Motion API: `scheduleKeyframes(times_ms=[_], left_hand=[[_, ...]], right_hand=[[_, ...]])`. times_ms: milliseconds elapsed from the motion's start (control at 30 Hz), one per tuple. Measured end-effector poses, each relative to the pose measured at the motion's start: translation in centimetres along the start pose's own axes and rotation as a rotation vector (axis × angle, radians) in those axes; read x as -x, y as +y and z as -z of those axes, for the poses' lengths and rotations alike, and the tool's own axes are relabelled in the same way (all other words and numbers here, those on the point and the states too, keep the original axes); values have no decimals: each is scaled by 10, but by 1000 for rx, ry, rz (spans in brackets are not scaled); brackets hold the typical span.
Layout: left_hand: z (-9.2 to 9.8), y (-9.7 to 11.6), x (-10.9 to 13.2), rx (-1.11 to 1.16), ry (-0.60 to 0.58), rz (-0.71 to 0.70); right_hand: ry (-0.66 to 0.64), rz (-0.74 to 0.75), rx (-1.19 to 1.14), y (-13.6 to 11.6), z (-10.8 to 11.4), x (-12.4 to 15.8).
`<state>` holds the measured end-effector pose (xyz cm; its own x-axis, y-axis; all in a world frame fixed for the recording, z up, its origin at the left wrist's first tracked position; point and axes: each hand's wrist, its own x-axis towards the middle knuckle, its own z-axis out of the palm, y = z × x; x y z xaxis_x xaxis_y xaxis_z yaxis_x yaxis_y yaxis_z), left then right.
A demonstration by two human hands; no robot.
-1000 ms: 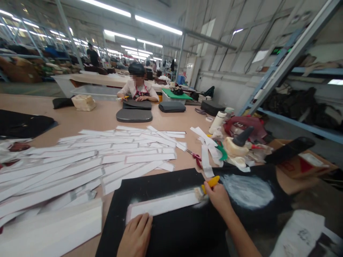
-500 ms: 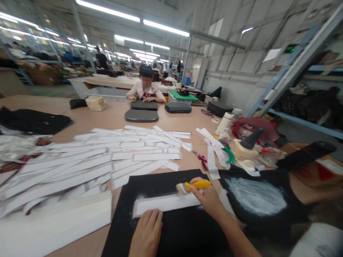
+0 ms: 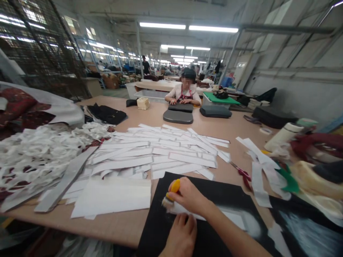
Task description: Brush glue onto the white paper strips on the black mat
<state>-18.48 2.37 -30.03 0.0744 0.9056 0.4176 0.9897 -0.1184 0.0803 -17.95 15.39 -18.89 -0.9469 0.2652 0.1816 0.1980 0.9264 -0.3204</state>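
My right hand [image 3: 189,196] is closed around the yellow handle of a paintbrush [image 3: 175,186]. The bristles point down at the left end of a white strip [image 3: 232,217], part of which is hidden under my right hand and forearm. Below the brush, my left hand [image 3: 181,233] lies with its fingers on the strip's near edge, holding nothing. Under both is a black sheet [image 3: 211,187], with a whitish smear around the strip's right end.
Many loose white strips [image 3: 155,151] spread beyond the black sheet, with a larger white sheet [image 3: 115,196] at left. Scissors [image 3: 242,172], white scraps [image 3: 261,182] and a pale bottle [image 3: 284,135] are on the right. A co-worker [image 3: 184,91] sits across the table.
My right hand has carried the brush leftward along the strip, from its right part to its left end. The view has turned left. My left hand still rests at the strip's near edge.
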Motion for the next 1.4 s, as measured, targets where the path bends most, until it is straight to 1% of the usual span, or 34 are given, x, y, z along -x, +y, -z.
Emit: scheduleKeyframes(times_ms=[67,100,167,267,300,367,400,467,533,600,667,733,800,833,933,967,1000,1067,1100,1167,1233,1300,1400], left_hand=[[1,0,-1,15,-12,9],[1,0,-1,20,-22,18],[1,0,-2,24,-41,35],[2,1,-2,11,-54,43],[2,1,-2,9,-59,41],[2,0,-3,7,-66,30],[3,0,-3,6,-67,23],[4,0,-3,-9,-70,17],[5,-1,-1,-30,-69,16],[5,-2,1,-51,-48,0],[4,-4,1,-67,-16,-31],[3,-5,-3,-78,2,-26],[2,-4,-12,-86,10,12],[2,-2,-18,-84,22,10],[-1,5,-37,-41,60,-116],[-2,8,-43,-21,53,-151],[-3,11,-49,-2,28,-164],[-4,16,-61,22,-51,-131],[-3,18,-69,31,-91,-112],[-2,26,-86,60,-164,-88],[-3,39,-107,109,-236,-78],[-5,56,-127,170,-310,-85],[-13,81,-147,211,-377,-98]], right_hand=[[-6,-27,83,-1,-2,3],[16,-54,116,-1,-3,4],[65,-97,122,3,-2,7],[63,-171,95,13,3,14],[68,-208,115,15,5,16],[117,-279,162,17,9,21],[133,-288,153,17,10,24],[118,-264,78,18,11,34],[71,-294,-18,30,14,50],[64,-440,-36,55,23,77],[113,-632,22,86,39,112],[188,-765,112,108,58,149],[261,-848,186,115,71,178],[294,-855,184,113,73,188],[339,-773,68,100,68,203],[350,-758,46,97,65,205],[364,-764,53,96,62,208],[429,-831,117,96,60,215],[477,-855,117,96,61,219],[572,-858,53,96,64,226],[663,-849,-18,93,65,233],[753,-869,-38,90,65,238],[857,-914,-65,87,59,245]])
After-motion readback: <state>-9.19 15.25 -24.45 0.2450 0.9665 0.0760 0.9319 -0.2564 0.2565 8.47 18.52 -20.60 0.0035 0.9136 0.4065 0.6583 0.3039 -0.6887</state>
